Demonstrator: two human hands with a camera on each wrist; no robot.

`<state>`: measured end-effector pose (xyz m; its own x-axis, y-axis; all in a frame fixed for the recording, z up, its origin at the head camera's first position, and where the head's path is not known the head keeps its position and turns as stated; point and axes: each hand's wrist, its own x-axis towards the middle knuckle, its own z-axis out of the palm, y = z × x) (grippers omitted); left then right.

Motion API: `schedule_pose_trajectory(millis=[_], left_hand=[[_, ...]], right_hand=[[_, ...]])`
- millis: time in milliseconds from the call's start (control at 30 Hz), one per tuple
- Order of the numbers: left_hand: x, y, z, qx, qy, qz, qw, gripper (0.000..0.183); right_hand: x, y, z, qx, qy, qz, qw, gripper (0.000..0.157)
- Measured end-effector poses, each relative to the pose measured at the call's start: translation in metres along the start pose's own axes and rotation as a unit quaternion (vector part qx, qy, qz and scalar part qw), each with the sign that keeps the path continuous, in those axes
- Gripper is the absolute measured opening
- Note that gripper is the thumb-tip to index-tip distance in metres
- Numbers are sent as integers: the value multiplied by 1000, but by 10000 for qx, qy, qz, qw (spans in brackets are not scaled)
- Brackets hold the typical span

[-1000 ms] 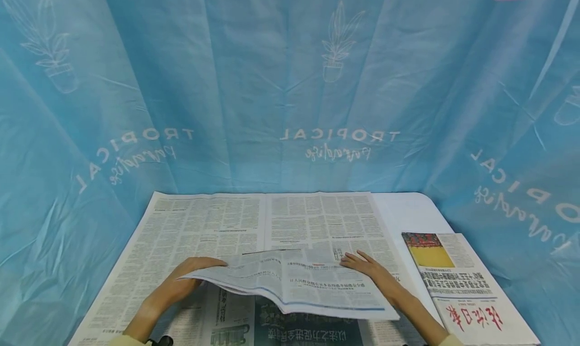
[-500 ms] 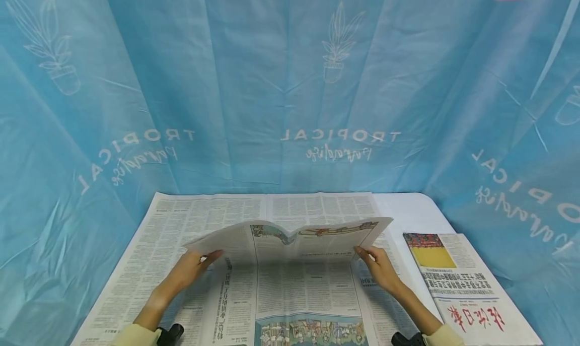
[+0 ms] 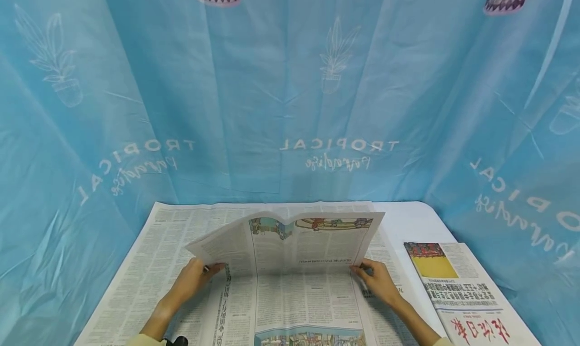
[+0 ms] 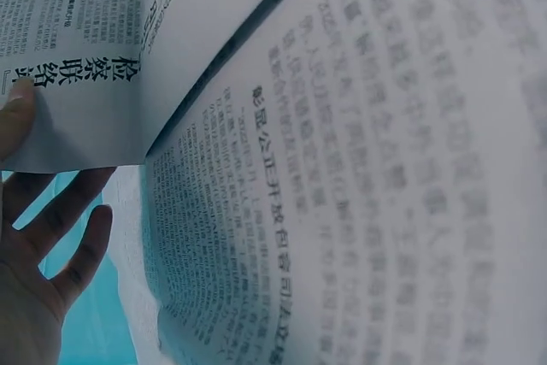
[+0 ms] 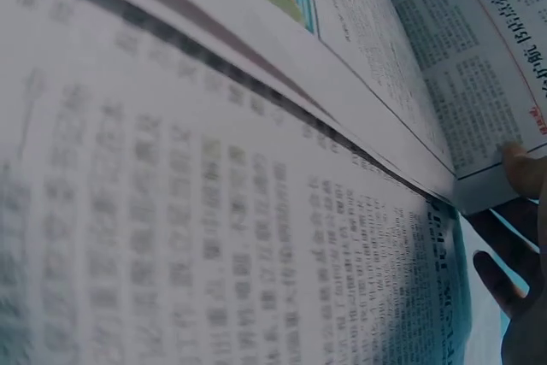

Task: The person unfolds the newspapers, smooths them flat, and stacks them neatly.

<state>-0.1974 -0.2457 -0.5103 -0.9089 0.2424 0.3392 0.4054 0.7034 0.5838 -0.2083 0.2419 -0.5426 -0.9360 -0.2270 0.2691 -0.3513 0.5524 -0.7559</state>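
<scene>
A newspaper [image 3: 308, 295] lies unfolded before me, its far half raised and curving upward along a crosswise fold, with coloured cartoon strips on the raised part. At its left edge my left hand [image 3: 190, 279] pinches the paper near the fold; in the left wrist view the thumb [image 4: 17, 117] lies on the printed side, fingers behind the sheet. My right hand [image 3: 379, 281] holds the opposite edge likewise, its thumb [image 5: 523, 170] on top in the right wrist view. Underneath is a larger spread newspaper [image 3: 169, 235], partly covered by the raised one.
Folded newspapers [image 3: 466, 298] with red title characters are stacked at the right of the white table [image 3: 408, 217]. A blue curtain [image 3: 290, 109] with printed plants and lettering hangs behind and along both sides.
The upper half of the newspaper, earlier folded down toward me, has swung up and away, revealing the inner pages. My right hand, earlier spread on top, now pinches the right edge.
</scene>
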Motion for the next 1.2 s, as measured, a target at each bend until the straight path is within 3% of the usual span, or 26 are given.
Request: schedule_pose_trajectory(millis=[333, 600, 800, 1200], left_hand=[[0, 0, 2, 274, -117, -171, 9994, 38], [7, 1, 4, 89, -542, -996, 9935, 29], [11, 2, 4, 303, -594, -1401, 9879, 30], [14, 3, 6, 673, -505, -1337, 9874, 30]], right_hand=[[3, -2, 6, -337, 325, 57, 9989, 16], [5, -5, 8, -375, 492, 132, 9980, 15], [7, -5, 11, -468, 526, 246, 9972, 9], [10, -2, 13, -505, 309, 596, 9965, 10]])
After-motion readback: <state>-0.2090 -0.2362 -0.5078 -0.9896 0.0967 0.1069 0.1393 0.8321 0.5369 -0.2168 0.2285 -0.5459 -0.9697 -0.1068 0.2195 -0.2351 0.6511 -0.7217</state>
